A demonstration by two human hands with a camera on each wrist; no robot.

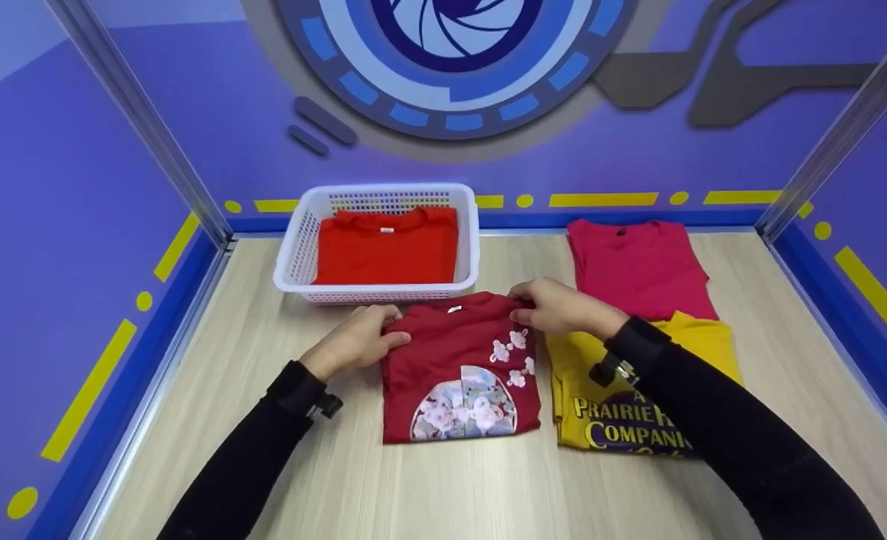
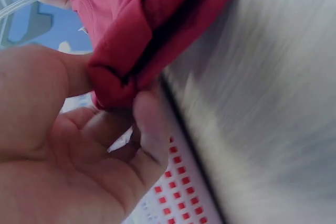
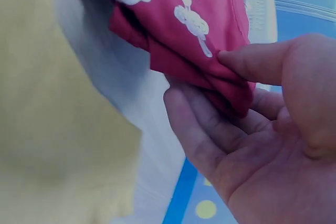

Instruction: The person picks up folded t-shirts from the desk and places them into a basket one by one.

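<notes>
A folded dark red T-shirt (image 1: 443, 352) with a floral fan print lies in front of the basket. At its upper left corner my left hand (image 1: 361, 339) pinches the folded cloth between thumb and fingers; the left wrist view shows the layered red edge (image 2: 131, 51) in that grip. My right hand (image 1: 559, 306) grips the upper right corner, its thumb on top beside the white blossoms (image 3: 191, 22) and its fingers underneath. Behind the shirt stands a white plastic basket (image 1: 376, 294) with a folded bright red T-shirt (image 1: 387, 251) inside.
To the right lies a folded yellow T-shirt (image 1: 574, 375) with purple lettering, partly under my right forearm. A folded pink-red T-shirt (image 1: 638, 266) lies behind it. Printed panels (image 1: 518, 165) wall the wooden tabletop (image 1: 458, 495) at the back and both sides.
</notes>
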